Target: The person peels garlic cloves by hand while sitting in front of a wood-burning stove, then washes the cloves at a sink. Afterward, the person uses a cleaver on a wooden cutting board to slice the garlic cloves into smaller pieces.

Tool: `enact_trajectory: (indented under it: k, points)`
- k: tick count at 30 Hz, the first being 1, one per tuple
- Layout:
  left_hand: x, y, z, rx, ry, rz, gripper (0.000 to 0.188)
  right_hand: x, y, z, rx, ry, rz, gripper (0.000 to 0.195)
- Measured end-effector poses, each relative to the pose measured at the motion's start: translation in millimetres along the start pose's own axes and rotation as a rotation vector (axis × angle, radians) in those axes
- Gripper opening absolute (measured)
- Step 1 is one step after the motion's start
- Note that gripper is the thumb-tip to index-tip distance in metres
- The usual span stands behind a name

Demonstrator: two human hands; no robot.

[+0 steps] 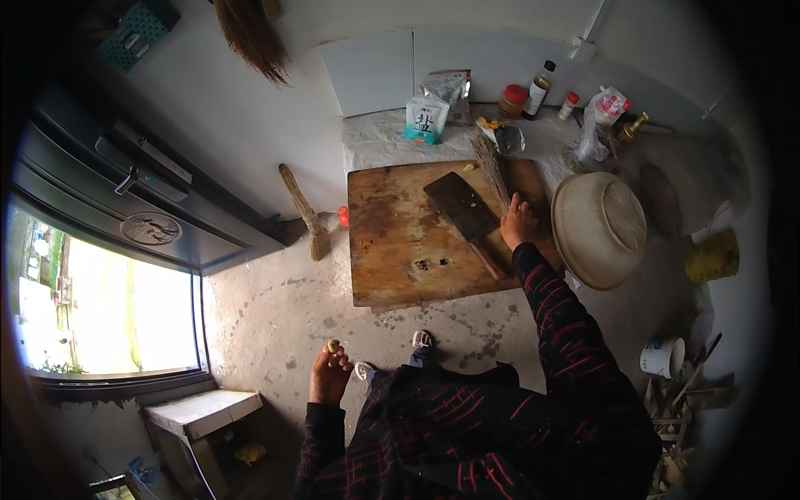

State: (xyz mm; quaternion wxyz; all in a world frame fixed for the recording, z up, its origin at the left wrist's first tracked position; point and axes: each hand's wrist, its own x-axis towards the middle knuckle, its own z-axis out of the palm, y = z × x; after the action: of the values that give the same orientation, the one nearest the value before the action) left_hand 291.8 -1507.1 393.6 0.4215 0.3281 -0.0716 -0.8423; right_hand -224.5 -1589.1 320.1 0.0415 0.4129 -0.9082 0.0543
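My right hand (519,223) rests at the lower end of a bundled twig brush (492,169) on a large worn wooden cutting board (387,250); whether its fingers close round the brush I cannot tell. Just left of that hand lies a cleaver (462,206), its dark blade pointing to the upper left and its wooden handle towards me. A small pale yellow piece (470,167) sits near the board's far edge. My left hand (330,375) is raised over the floor, away from the board, and pinches a small yellowish piece of food (333,345) between its fingertips.
An upturned plastic basin (594,231) stands right of the board. Behind it are a salt bag (426,119), a red-lidded jar (512,101), a dark-capped bottle (539,90) and plastic bags. A short straw broom (306,215) leans left. A tiled ledge (203,412) is at lower left.
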Motion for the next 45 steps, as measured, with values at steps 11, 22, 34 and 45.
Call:
enact_trajectory:
  k: [11, 22, 34, 45]
  points:
    - [-6.3, 12.1, -23.6, 0.001, -0.039, -0.06, 0.025, -168.1, -5.2, -81.2, 1.278, -0.28, 0.31, 0.061]
    - [-58.6, 55.7, -43.1, 0.007, -0.128, -0.038, 0.023, -229.3, -191.1, -94.1, 1.604, -0.942, -0.124, 0.044]
    - [-99.2, 79.9, -84.5, -0.025, -0.101, 0.006, 0.024, -290.9, -185.3, -25.5, 1.537, -0.709, 0.124, 0.041]
    - [-88.8, 83.0, -64.8, 0.037, -0.142, 0.022, 0.028, -249.2, -106.6, -54.7, 1.544, -0.227, 0.203, 0.05]
